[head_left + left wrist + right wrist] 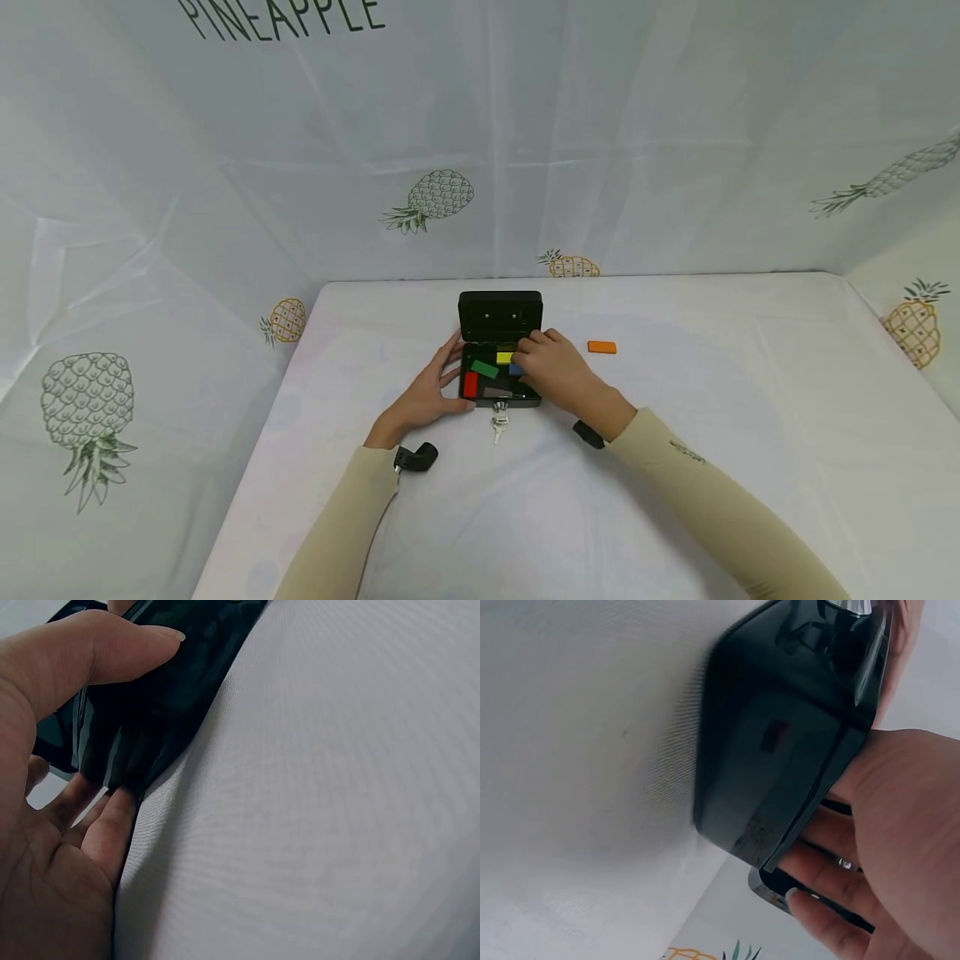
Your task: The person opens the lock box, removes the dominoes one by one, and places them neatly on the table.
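Note:
A small black metal cash box (487,402) stands with its lid (499,315) raised. My left hand (423,392) grips its left side, thumb at the front corner and fingers spread along the side wall; the left wrist view shows the thumb (112,652) against the black metal. My right hand (558,375) reaches over the right rim, its fingertips at a blue block (516,368) inside. In the right wrist view, thumb and index tips are hidden by the box. Also inside lie a yellow block (505,357), a green block (484,369) and a red block (470,384).
Keys (498,423) hang from the lock at the box's front. An orange block (602,347) lies on the white-covered table (712,400), right of the box. Pineapple-printed sheeting (637,167) rises behind the table's far edge.

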A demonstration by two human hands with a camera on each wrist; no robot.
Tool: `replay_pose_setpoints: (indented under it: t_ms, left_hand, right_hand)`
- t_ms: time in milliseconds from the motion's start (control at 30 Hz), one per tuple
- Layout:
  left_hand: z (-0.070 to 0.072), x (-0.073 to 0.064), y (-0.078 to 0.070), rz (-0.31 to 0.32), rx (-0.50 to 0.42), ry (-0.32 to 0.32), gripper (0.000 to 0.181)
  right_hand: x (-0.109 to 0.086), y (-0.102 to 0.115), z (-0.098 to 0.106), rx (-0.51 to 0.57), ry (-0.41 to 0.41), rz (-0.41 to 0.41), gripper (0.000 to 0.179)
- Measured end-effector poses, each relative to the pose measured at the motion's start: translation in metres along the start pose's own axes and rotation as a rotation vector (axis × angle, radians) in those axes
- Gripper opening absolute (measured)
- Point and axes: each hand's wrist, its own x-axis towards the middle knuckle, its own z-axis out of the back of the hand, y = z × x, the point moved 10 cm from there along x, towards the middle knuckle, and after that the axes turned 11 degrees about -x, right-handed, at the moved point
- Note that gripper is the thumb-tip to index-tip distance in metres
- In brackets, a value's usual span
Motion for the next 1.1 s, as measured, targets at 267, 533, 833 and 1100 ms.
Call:
replay_pose_setpoints:
  t_ms: [267,533,833,1100]
  left_hand:
    - [0.0,0.0,-0.001,-0.004,0.001,0.0,0.123]
    - [-0.001,-0.001,-0.002,0.005,0.003,-0.011,0.123]
    - [-0.001,0.0,-0.003,0.002,0.001,-0.009,0.123]
    - [0.0,-0.001,0.0,-0.003,0.004,-0.004,0.122]
  right_hand:
    - [0.003,0.001,-0.005,-0.039,0.049,-0.018,0.026]
    - [0.005,0.004,-0.006,0.021,0.044,0.001,0.02]
    - [0.007,0.006,-0.01,0.09,0.062,0.006,0.019]
    - [0.007,0.007,-0.007,0.101,0.024,0.017,0.019]
